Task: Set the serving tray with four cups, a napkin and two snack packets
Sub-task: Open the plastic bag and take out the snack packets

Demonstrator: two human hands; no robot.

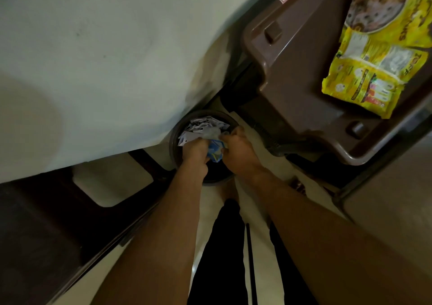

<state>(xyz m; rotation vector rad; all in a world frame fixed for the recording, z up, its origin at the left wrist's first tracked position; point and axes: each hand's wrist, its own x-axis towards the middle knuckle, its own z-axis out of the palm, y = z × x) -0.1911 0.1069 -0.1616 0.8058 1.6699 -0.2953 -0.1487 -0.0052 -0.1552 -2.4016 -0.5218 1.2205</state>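
Observation:
Both my hands reach down over a dark round bin (175, 138) on the floor that holds crumpled white paper (203, 127). My left hand (195, 151) and my right hand (238, 148) are both closed on a crumpled blue and clear wrapper (216, 149) held between them above the bin. At the upper right, a brown plastic surface with raised edges (294, 71) carries two yellow snack packets, one large (383, 5) and one smaller (364, 80). No cups or napkin are visible.
A pale wall or cloth-covered surface (93, 59) fills the upper left. Dark furniture frames (145, 162) run beside the bin. My legs in dark trousers (224, 246) stand on the light floor (247, 188) below.

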